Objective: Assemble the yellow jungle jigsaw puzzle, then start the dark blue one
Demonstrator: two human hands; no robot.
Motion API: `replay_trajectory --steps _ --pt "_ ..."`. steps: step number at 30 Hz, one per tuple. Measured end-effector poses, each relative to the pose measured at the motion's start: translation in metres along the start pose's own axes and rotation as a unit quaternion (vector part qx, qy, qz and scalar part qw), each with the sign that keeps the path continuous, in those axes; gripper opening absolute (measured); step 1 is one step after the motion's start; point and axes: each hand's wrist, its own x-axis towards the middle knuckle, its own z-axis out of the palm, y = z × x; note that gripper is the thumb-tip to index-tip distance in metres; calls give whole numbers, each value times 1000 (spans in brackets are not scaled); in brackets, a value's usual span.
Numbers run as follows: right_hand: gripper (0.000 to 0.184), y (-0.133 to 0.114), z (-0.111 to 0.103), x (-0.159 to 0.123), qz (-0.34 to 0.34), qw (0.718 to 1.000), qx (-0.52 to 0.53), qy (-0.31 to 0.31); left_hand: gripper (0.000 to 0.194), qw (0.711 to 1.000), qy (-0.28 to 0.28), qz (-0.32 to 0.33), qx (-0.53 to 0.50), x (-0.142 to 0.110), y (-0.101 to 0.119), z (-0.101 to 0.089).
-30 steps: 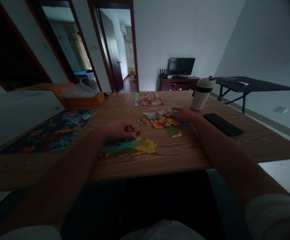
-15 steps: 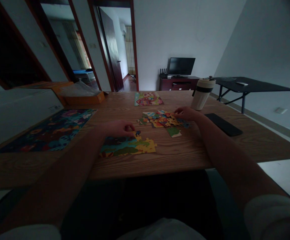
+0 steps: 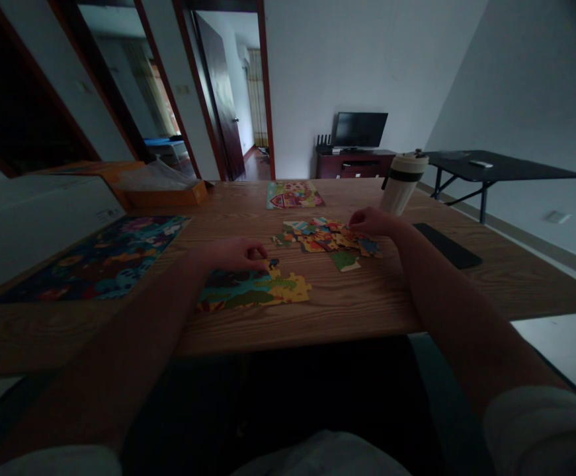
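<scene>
**Left hand's grip curled at the joined puzzle, right hand's bent at the loose pieces**

The left hand (image 3: pixel 235 254) rests over the joined puzzle section (image 3: pixel 252 299), its thumb and forefinger bent towards each other beside a yellow piece (image 3: pixel 273 266) at the upper edge; whether they pinch it, I cannot tell. The right hand's (image 3: pixel 373 222) grip is bent down at the right side of the pile of loose pieces (image 3: pixel 323 237); whether it holds one is too dark to tell. The joined section lies on the table (image 3: pixel 347 311), nearer the person than the pile. Beyond the pile lies a pink picture sheet (image 3: pixel 295 196); a cup (image 3: pixel 403 184) stands behind the right hand, near a dark flat object (image 3: pixel 446 244).
</scene>
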Motion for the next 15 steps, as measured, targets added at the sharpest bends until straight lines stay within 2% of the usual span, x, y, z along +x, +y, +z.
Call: replay_trajectory --steps 3,6,9,15 --pt "26 -5 3 -2 7 1000 14 -27 66 1000 0 -6 4 0 -1 -1" --pt "19 -6 1 -2 4 999 5 -54 66 1000 -4 -3 3 -1 0 -1" --pt "13 -5 -3 -2 16 999 -14 -43 65 1000 -4 5 2 -2 1 -2" --pt "15 -2 -4 -3 9 1000 -23 -12 65 1000 7 -4 10 -1 0 -1"
